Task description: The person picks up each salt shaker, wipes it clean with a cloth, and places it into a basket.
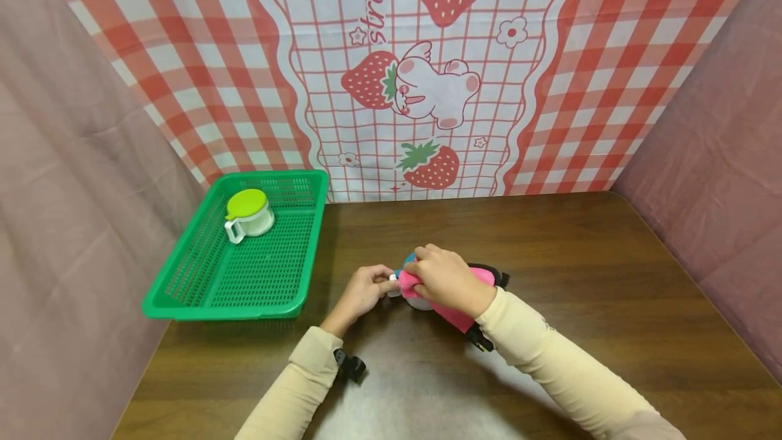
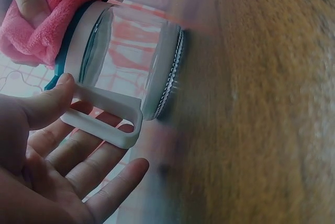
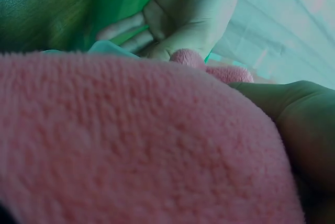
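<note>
A clear glass jar (image 2: 131, 51) with a white collar, a blue lid (image 1: 409, 261) and a white handle (image 2: 112, 111) stands on the table. My left hand (image 1: 363, 292) pinches that handle near its top, thumb on one side and fingers on the other. With my right hand (image 1: 449, 280) I grip a fluffy pink cloth (image 1: 455, 318) and press it over the jar's lid. In the right wrist view the cloth fills most of the picture and hides nearly all of the jar.
To the left, a green plastic basket (image 1: 311, 243) holds another jar (image 1: 259, 223) with a lime-green lid and white handle. A black strap with a buckle (image 1: 479, 339) lies by my right wrist. A checked strawberry curtain (image 1: 391, 175) hangs behind the wooden table (image 1: 580, 277).
</note>
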Tool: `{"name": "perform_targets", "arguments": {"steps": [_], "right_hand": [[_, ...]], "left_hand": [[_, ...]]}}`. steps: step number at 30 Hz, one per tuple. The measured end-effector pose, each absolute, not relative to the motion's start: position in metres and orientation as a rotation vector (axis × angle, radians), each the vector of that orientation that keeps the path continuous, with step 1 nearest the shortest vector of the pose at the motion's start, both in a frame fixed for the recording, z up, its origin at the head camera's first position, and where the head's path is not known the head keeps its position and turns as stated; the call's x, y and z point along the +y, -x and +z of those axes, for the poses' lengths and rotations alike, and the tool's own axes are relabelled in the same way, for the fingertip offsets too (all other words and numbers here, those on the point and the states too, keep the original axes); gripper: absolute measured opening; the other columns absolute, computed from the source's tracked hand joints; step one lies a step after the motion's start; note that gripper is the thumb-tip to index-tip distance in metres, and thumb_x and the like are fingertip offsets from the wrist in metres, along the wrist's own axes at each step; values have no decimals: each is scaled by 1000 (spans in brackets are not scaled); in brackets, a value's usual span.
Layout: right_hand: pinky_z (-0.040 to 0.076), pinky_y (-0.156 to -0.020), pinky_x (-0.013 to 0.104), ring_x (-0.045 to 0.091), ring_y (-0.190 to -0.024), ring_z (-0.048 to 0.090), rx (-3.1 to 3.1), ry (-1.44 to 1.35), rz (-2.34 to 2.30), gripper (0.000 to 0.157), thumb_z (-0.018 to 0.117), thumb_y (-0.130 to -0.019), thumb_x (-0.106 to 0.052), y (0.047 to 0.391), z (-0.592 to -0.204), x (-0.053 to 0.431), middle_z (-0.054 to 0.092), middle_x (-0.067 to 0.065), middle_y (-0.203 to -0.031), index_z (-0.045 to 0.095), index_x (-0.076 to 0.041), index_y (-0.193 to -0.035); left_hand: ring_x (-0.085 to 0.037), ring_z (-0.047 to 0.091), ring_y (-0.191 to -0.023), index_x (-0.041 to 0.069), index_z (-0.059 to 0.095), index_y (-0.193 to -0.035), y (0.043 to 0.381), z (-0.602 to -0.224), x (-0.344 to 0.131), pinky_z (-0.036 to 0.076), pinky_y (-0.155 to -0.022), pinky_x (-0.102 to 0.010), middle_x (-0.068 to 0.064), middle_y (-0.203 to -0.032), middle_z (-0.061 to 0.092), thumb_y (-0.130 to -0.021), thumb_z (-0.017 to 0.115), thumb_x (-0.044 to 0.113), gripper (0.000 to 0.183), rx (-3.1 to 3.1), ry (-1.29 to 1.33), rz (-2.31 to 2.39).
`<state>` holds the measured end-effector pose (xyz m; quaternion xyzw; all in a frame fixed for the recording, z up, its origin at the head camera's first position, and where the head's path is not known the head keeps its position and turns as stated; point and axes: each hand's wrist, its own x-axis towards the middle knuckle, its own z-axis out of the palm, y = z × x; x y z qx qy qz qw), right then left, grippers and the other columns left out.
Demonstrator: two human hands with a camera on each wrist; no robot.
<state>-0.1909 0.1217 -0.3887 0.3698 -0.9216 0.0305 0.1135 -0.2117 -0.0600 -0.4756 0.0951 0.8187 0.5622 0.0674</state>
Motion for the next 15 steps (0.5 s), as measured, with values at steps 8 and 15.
{"name": "perform_targets", "arguments": {"steps": [8, 15], "right_hand": [[53, -64, 32, 20, -81, 58, -2665, -1141, 131, 25, 80, -79, -23, 188, -388, 128, 64, 5, -89, 74, -13, -101], [52, -64, 32, 18, -82, 58, -2650, -1103, 164, 24, 80, -80, -24, 186, -387, 136, 64, 4, -87, 71, -13, -100]], "left_hand": [[-16, 56, -61, -4, 69, -93, 211, -476, -60, 43, -55, -21, -13, -77, 71, -86, 72, 10, 16, 2468, -301, 1682], [-16, 56, -59, -3, 70, -93, 212, -476, -60, 43, -54, -21, -11, -75, 71, -85, 73, 10, 16, 2441, -297, 1698]]}}
